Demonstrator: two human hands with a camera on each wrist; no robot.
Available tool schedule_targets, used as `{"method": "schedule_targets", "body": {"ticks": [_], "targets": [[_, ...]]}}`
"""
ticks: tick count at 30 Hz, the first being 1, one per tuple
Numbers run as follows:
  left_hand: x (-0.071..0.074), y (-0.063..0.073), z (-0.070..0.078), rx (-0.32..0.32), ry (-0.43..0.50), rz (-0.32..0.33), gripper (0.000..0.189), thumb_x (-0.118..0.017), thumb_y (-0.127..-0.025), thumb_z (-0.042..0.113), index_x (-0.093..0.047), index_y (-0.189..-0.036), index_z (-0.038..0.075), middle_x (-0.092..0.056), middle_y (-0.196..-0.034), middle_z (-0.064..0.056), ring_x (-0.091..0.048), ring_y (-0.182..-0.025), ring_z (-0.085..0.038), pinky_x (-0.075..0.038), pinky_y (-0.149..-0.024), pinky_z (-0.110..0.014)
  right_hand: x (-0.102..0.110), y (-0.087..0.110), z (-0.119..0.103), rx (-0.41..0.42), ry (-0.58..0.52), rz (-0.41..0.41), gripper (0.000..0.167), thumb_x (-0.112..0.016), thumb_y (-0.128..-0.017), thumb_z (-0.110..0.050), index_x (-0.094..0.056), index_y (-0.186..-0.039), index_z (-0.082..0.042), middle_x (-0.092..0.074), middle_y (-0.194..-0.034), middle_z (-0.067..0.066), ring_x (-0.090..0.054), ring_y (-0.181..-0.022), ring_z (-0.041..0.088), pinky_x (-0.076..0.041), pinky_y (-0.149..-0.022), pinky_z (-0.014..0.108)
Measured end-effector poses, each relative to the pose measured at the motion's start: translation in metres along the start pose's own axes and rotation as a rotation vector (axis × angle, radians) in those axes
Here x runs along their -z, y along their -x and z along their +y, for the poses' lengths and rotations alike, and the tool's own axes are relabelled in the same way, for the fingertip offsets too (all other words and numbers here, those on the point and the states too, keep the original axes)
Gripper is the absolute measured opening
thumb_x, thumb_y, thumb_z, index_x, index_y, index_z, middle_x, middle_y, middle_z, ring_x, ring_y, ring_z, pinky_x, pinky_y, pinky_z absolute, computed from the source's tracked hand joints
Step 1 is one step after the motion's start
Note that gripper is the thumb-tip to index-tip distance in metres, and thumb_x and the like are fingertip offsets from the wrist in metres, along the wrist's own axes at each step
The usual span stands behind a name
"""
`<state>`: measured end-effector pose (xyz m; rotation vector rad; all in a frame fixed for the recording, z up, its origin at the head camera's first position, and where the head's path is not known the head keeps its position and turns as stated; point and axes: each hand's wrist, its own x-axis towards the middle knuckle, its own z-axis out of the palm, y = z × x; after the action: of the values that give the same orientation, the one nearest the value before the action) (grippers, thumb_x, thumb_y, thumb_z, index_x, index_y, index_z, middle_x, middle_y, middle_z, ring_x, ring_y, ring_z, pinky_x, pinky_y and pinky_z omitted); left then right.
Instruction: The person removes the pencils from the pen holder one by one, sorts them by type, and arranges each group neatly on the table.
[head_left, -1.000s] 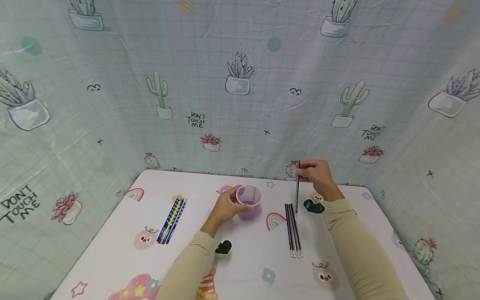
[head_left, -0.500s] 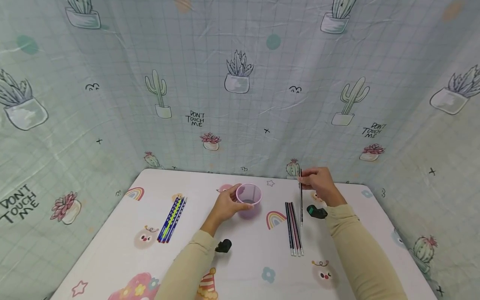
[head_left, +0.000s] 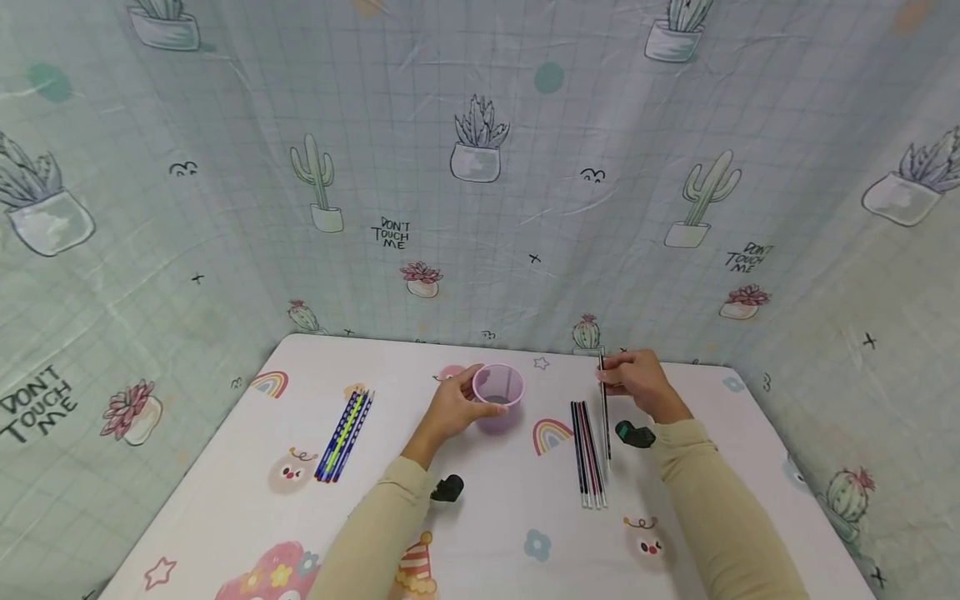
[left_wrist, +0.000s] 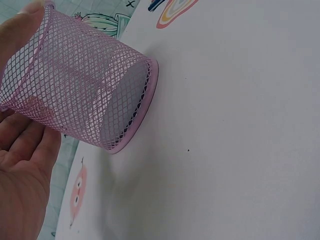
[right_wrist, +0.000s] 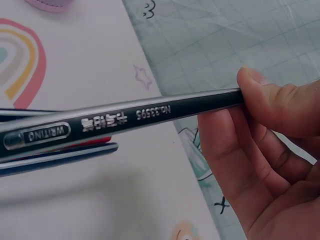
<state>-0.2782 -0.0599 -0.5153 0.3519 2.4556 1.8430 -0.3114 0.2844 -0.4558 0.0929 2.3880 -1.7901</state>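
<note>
My left hand (head_left: 452, 410) grips a pink wire-mesh pen cup (left_wrist: 85, 80) by its side, thumb near the rim and fingers behind it. The cup stands upright with nothing showing inside. Between thumb and fingertips, my right hand (head_left: 639, 385) pinches one end of a dark pencil (right_wrist: 142, 117); silvery lettering, including "WRITING", runs along its barrel. That pencil points down toward the tabletop, just right of a row of several dark pencils (head_left: 588, 458) with white-tipped near ends.
Several blue patterned pencils (head_left: 343, 437), one of them with yellow-green, lie side by side on the left of the white printed table (head_left: 480, 533). A cactus-print curtain (head_left: 480, 225) rises behind the table's back edge.
My right hand has come down and slightly right, taking the pencil from over the dark row to just beside it. The left hand and the cup have stayed in place.
</note>
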Motion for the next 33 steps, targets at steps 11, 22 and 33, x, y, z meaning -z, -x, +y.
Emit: {"method": "schedule_targets", "body": {"ticks": [11,22,33], "targets": [[0.003,-0.001,0.002,-0.014,-0.025,-0.01,0.095,-0.095,-0.076,0.028,-0.047,-0.155,0.004,-0.061,-0.147,-0.018,-0.059,-0.139,-0.034,-0.049,-0.117,-0.045,-0.007,-0.005,0.03,-0.078,0.048,0.046,0.031,-0.075,-0.092,-0.003,-0.066,-0.117,0.013,-0.071,-0.085,0.0,-0.067,-0.07,0.01,-0.063,-0.064,0.025],[0.001,0.001,0.003,0.018,-0.026,-0.006,0.096,-0.096,-0.075,0.031,-0.049,-0.155,0.008,-0.063,-0.146,-0.011,-0.06,-0.137,-0.028,-0.049,-0.118,-0.044,-0.013,0.001,0.051,-0.138,0.097,0.058,0.032,-0.077,-0.089,-0.001,-0.068,-0.116,0.014,-0.069,-0.092,0.009,-0.064,-0.068,0.013,-0.06,-0.059,0.025],[0.001,0.001,0.001,0.029,-0.015,-0.011,0.097,-0.096,-0.075,0.033,-0.048,-0.155,0.009,-0.062,-0.148,-0.013,-0.06,-0.138,-0.028,-0.048,-0.118,-0.046,-0.019,-0.001,0.064,-0.191,0.126,0.083,0.031,-0.082,-0.086,-0.003,-0.072,-0.112,0.012,-0.073,-0.08,0.003,-0.065,-0.061,0.009,-0.058,-0.055,0.024]]}}
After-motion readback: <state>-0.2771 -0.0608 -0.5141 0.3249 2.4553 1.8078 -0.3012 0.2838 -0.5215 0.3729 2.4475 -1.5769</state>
